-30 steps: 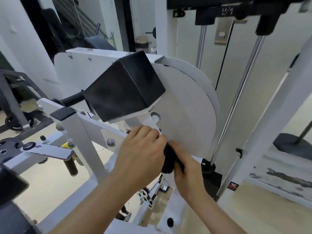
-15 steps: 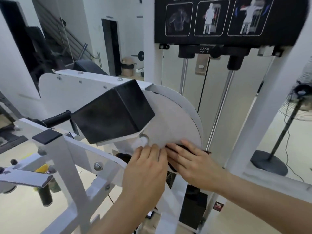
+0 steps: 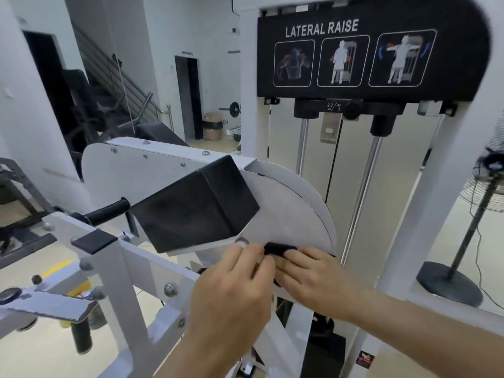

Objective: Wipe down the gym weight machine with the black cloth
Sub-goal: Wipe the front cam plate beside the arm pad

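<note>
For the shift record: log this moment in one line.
step: wiping | right hand: presses black cloth on white cam disc | left hand: beside it

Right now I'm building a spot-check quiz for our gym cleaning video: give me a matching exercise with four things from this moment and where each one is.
Things:
1. black cloth
2. black pad
3. instruction placard
4. standing fan

Places:
A. top of the machine
B. far right on the floor
C. under the right hand
D. against the round white plate

Pairs: 1-C, 2-D, 3-A, 4-B
</note>
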Action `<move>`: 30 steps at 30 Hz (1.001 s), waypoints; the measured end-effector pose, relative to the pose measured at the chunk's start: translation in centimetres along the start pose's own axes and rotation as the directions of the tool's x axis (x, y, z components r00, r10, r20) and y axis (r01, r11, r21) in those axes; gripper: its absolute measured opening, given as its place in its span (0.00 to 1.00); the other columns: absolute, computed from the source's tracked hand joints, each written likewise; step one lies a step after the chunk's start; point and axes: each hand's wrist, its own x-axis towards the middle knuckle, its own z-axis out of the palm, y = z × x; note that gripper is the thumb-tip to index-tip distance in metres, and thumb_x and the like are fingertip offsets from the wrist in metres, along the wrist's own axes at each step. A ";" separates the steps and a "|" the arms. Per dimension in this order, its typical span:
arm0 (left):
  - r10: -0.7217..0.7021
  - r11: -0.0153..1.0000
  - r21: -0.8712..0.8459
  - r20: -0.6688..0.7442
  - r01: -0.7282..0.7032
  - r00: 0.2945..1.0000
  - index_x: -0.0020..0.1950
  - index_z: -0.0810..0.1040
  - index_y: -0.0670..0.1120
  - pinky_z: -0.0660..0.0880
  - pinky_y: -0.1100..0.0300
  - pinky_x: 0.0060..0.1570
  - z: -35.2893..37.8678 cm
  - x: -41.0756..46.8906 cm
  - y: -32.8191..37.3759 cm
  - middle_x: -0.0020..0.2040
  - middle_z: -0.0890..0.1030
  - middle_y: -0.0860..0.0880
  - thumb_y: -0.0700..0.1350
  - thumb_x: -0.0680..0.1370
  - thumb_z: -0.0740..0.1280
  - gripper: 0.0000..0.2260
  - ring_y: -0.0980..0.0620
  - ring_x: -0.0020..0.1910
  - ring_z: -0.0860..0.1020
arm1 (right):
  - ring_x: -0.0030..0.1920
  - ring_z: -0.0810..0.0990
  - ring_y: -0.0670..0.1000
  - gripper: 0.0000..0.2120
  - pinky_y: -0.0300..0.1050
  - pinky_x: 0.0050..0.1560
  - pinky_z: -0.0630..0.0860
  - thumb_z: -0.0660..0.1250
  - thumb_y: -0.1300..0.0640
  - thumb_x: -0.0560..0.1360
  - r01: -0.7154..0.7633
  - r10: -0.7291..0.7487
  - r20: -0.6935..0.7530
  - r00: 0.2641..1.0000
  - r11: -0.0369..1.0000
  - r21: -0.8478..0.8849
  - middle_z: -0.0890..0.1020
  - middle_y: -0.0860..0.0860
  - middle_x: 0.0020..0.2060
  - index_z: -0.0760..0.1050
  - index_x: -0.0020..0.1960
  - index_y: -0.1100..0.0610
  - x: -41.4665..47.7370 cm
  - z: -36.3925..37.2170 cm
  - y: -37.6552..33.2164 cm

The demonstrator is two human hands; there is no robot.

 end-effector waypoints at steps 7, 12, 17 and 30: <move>-0.043 0.977 0.214 0.134 0.014 0.990 0.60 0.78 0.43 0.61 0.43 0.71 -1.7 6.7 -3.3 0.62 0.78 0.42 0.48 0.75 0.63 0.16 0.41 0.65 0.72 | 0.51 0.81 0.56 0.11 0.50 0.49 0.77 0.61 0.64 0.80 -0.226 0.195 -0.368 0.909 0.973 -0.043 0.83 0.55 0.55 0.82 0.53 0.62 8.1 -4.0 4.9; 0.007 0.922 0.366 0.300 -0.122 0.954 0.65 0.76 0.41 0.54 0.42 0.73 -0.5 6.7 -4.8 0.68 0.74 0.37 0.51 0.76 0.66 0.21 0.38 0.70 0.69 | 0.55 0.81 0.56 0.10 0.50 0.55 0.76 0.63 0.64 0.80 -0.203 0.186 -0.309 0.933 0.979 -0.023 0.82 0.55 0.58 0.82 0.55 0.62 5.2 -1.7 2.8; 0.026 0.914 0.384 0.273 -0.134 0.962 0.65 0.76 0.40 0.51 0.43 0.74 -0.4 5.7 -4.5 0.69 0.72 0.37 0.45 0.75 0.68 0.19 0.38 0.71 0.67 | 0.56 0.79 0.52 0.10 0.45 0.57 0.71 0.64 0.62 0.79 0.015 -0.016 -0.048 0.999 0.999 -0.036 0.83 0.52 0.56 0.84 0.51 0.57 -2.2 0.0 0.0; -0.095 0.915 -0.331 0.381 0.232 0.920 0.61 0.69 0.50 0.72 0.65 0.37 3.9 1.8 3.6 0.57 0.75 0.54 0.46 0.76 0.67 0.15 0.56 0.42 0.76 | 0.56 0.76 0.60 0.15 0.52 0.60 0.74 0.56 0.62 0.82 -0.705 0.769 -0.245 0.590 0.639 0.307 0.77 0.62 0.63 0.76 0.62 0.67 -2.8 -1.6 -2.7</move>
